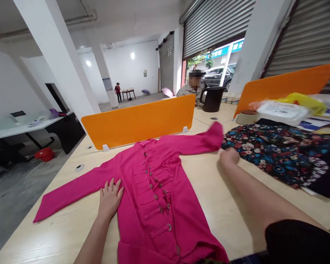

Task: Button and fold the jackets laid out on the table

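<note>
A bright pink long-sleeved shirt (191,194) with a row of buttons down its front lies spread on the light wooden table (60,234), collar away from me. My left hand (110,194) rests flat, fingers spread, by the armpit where the left-side sleeve joins the body. At the other side, my right hand (228,157) is closed at the cuff of the right-side sleeve, whose end is lifted and a little blurred. The left-side sleeve lies stretched out flat. Near the hem, part of the cloth is folded over.
Dark floral clothing (275,150) lies right of my right hand. Behind it are a white plastic pack (282,112) and a yellow bag (302,102). An orange divider (140,119) stands beyond the collar. A black pitcher (212,99) and a person (189,88) are farther back.
</note>
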`<state>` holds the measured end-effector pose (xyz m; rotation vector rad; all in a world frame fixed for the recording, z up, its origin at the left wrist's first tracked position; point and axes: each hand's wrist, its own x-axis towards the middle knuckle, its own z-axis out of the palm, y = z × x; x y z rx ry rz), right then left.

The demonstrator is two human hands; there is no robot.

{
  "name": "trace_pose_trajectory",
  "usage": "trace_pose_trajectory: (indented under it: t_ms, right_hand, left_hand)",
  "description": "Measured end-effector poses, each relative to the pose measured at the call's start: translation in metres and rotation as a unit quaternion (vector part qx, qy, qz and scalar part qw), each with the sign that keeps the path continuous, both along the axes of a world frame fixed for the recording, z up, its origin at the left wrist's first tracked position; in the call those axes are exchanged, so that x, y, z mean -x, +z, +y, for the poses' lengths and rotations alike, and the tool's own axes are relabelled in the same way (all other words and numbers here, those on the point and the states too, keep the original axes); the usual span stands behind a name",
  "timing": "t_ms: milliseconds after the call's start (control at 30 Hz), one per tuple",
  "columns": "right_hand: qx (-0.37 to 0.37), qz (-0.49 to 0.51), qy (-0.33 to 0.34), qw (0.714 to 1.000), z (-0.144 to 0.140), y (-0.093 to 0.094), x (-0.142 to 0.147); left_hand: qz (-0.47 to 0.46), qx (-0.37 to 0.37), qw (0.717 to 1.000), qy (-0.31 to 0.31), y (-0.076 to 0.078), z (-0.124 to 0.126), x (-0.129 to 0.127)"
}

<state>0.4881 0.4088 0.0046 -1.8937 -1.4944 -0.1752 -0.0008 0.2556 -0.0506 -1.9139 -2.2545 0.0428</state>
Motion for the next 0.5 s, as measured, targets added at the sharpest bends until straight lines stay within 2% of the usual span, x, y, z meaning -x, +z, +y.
trace_pose_trajectory:
  t_ms: [67,100,167,200,267,300,367,433,500]
  right_hand:
    - [0.0,0.021,-0.067,0.998,-0.009,-0.013,-0.028]
    - [0.0,0.03,-0.085,0.996,-0.012,-0.02,-0.031]
    - [-0.005,0.037,-0.069,0.997,-0.013,-0.032,-0.018]
    - [-0.009,0.037,-0.043,0.998,-0.011,-0.035,-0.004]
    - [-0.012,0.023,0.05,0.998,-0.003,-0.037,0.033]
    - [-0.011,0.011,0.11,0.994,0.001,-0.035,0.055]
    - [0.009,-0.04,0.258,0.965,0.01,-0.029,0.098]
    - [0.051,-0.086,0.312,0.945,0.019,-0.024,0.136]
    - [0.112,-0.118,0.312,0.936,0.027,-0.023,0.164]
  left_hand:
    - [0.0,0.006,1.0,0.002,0.0,0.0,-0.002]
    - [0.001,0.006,1.0,0.003,-0.001,-0.001,-0.003]
    - [0.002,0.001,1.0,0.007,0.0,-0.002,-0.003]
    - [0.006,-0.006,1.0,0.013,0.001,-0.001,-0.003]
    - [0.025,-0.031,0.999,0.017,0.008,0.003,-0.006]
    - [0.038,-0.047,0.998,0.009,0.013,0.008,-0.009]
    - [0.055,-0.073,0.995,-0.027,0.024,0.023,-0.018]
    - [0.049,-0.078,0.994,-0.067,0.033,0.044,-0.029]
    - [0.035,-0.059,0.994,-0.085,0.035,0.066,-0.04]
